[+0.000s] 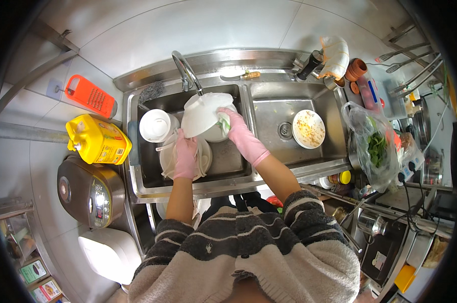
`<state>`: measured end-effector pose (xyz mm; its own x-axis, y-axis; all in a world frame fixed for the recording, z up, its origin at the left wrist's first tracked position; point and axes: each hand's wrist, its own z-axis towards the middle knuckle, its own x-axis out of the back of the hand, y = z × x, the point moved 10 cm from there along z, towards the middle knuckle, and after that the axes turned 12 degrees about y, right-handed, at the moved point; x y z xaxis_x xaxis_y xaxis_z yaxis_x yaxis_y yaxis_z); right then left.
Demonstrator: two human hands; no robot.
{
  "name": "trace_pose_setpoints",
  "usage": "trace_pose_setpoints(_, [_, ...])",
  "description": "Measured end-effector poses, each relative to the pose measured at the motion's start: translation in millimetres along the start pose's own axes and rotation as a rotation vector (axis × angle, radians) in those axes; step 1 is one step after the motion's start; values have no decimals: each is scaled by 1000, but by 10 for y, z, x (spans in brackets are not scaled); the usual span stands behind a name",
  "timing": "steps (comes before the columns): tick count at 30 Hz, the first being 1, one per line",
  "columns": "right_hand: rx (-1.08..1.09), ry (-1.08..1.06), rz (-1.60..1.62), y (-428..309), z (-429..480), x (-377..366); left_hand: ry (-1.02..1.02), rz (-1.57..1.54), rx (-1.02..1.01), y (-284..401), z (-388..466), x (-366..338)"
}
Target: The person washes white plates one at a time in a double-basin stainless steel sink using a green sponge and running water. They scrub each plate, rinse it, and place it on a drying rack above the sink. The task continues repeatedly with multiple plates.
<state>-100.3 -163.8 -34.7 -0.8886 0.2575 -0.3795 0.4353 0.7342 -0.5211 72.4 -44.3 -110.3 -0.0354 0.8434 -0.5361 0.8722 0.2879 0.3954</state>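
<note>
Both my hands wear pink rubber gloves. My left hand (185,154) grips the near edge of a large white bowl (199,117), tilted over the left sink basin (228,170). In my right hand (244,137) is a white-and-green cloth (224,122), pressed to the bowl's right side. Left of the bowl stand stacked small white bowls (155,125). More white dishes (205,161) lie under my left hand, partly hidden by it. A chrome faucet (185,70) rises behind the bowl. The right basin (274,153) contains a white plate with food scraps (308,128).
A knife with a wooden handle (243,76) and a steel wool scourer (152,92) rest on the sink's back ledge. At left are an orange grater (92,96), a yellow jug (99,139) and a rice cooker (90,191). A plastic bag of greens (376,147) sits at right.
</note>
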Motion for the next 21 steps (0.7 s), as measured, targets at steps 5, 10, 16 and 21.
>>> trace_pose_setpoints(5, [169,-59,-93,-31,-261,-299,71,713,-436,458,-268,-26])
trace_pose_setpoints(10, [356,-221,-363,-61,-588,-529,-224,1027,-697,477,-834,-947])
trace_pose_setpoints(16, [1163,-195,-1302,-173,-1110,-737,-158,1209,-536,263,-968,-1263])
trace_pose_setpoints(21, [1471,-484,-1559,-1,-1164,-478,-163,552,-23,-1,-796,-990])
